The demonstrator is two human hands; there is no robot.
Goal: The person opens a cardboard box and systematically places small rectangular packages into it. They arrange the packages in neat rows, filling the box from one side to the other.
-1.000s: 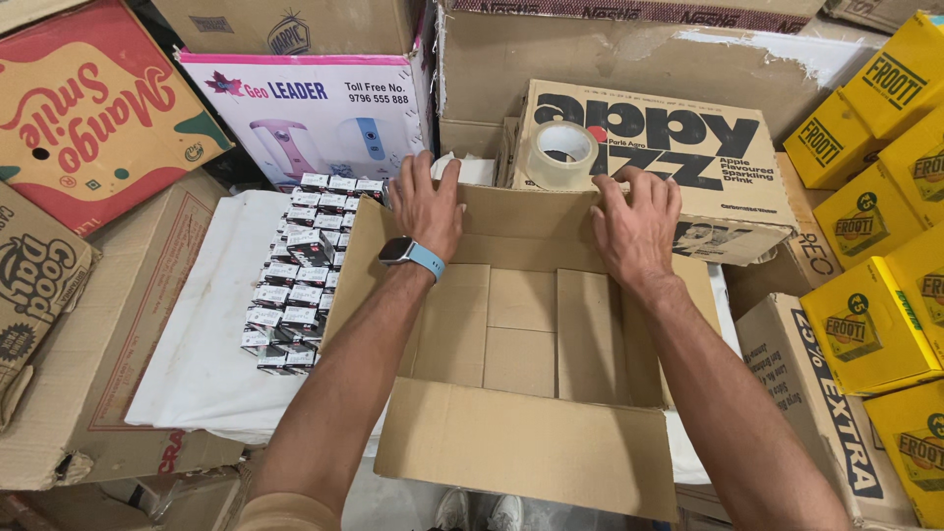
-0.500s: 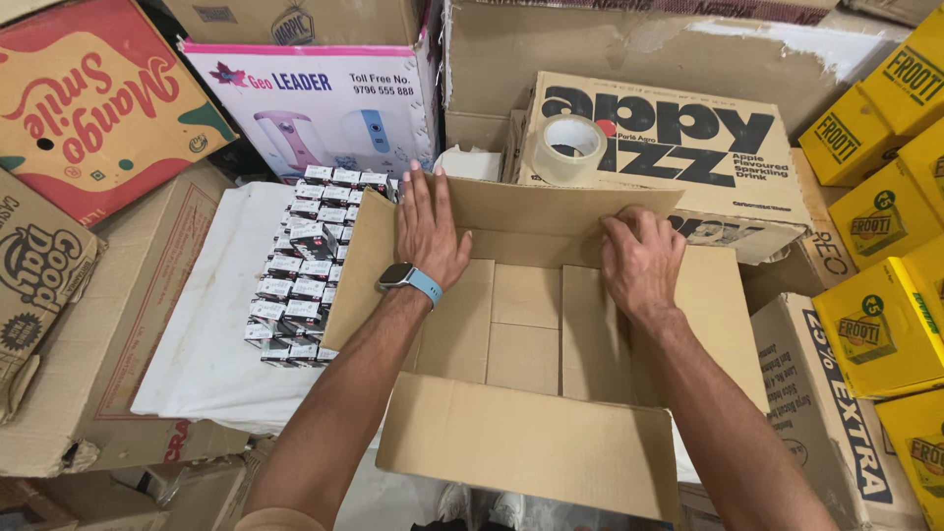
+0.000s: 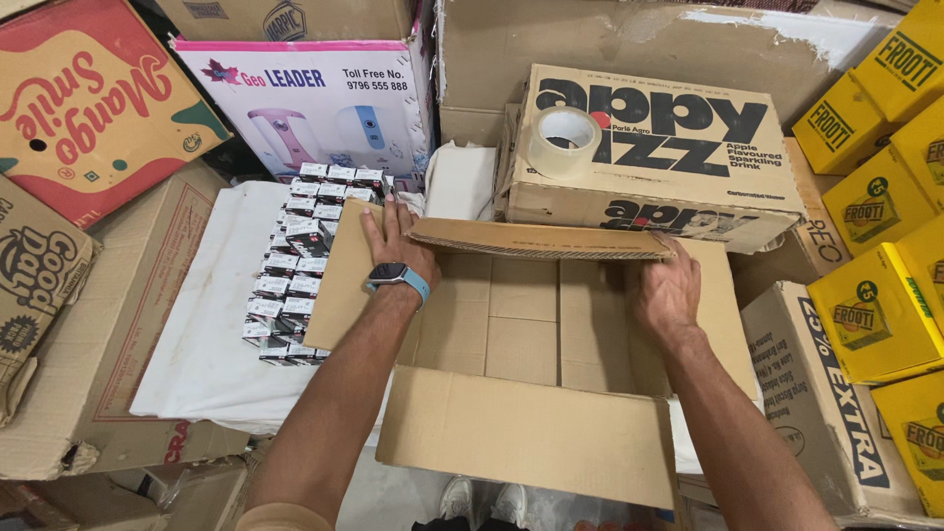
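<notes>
head | left hand (image 3: pixel 396 239) flat, grip apart, on far flap (image 3: pixel 536 239) | right hand (image 3: pixel 667 292) pressing carton (image 3: pixel 511 324) wall, clamping nothing | risk: flap springs up

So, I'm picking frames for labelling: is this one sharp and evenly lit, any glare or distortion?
Head view: sharp throughout, soft even light; both hands, left and right, crisp on the open box; no glare, even on the tape roll; slight wide-angle stretch at the edges.

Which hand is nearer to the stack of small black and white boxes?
Left. The left hand rests on the open carton's left flap, just beside the small boxes; the right hand is across the carton.
</notes>
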